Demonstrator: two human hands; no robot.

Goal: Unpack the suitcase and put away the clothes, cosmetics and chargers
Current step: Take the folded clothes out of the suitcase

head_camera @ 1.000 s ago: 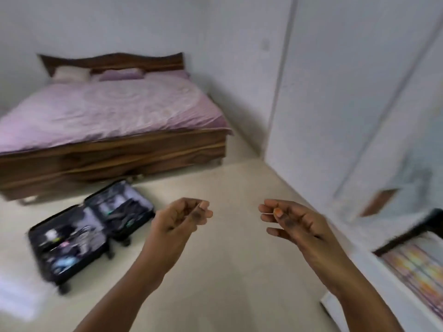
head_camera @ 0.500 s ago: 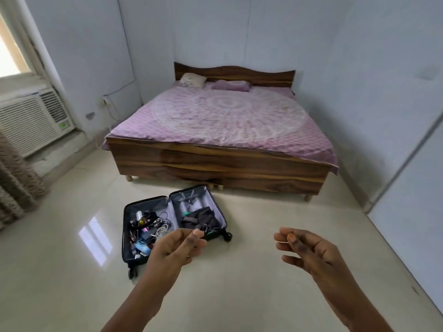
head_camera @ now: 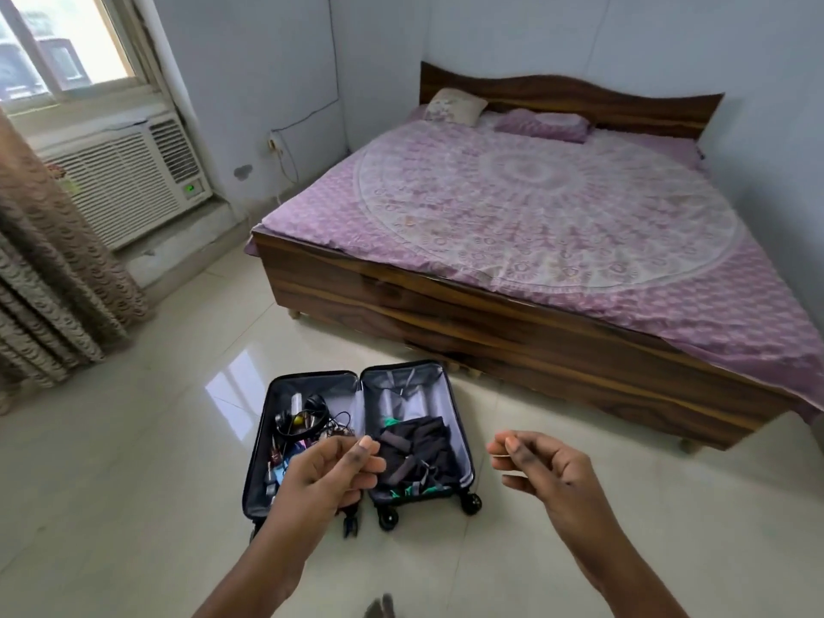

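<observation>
Left hand (head_camera: 332,472), lower centre of frame: fingers loosely curled, thumb near fingertips, holding nothing, raised in front of the suitcase. Right hand (head_camera: 541,468), lower right: fingers loosely bent, half open, holding nothing, touching nothing.

Suitcase (head_camera: 312,385), lower centre on the pale tiled floor (head_camera: 133,483): lying open flat, two halves. Left half: cables and small items (head_camera: 303,421), too jumbled to name singly. Right half: dark clothes (head_camera: 419,448).

Bed (head_camera: 535,216), right and upper right. Air-conditioner (head_camera: 129,171), upper left.
</observation>
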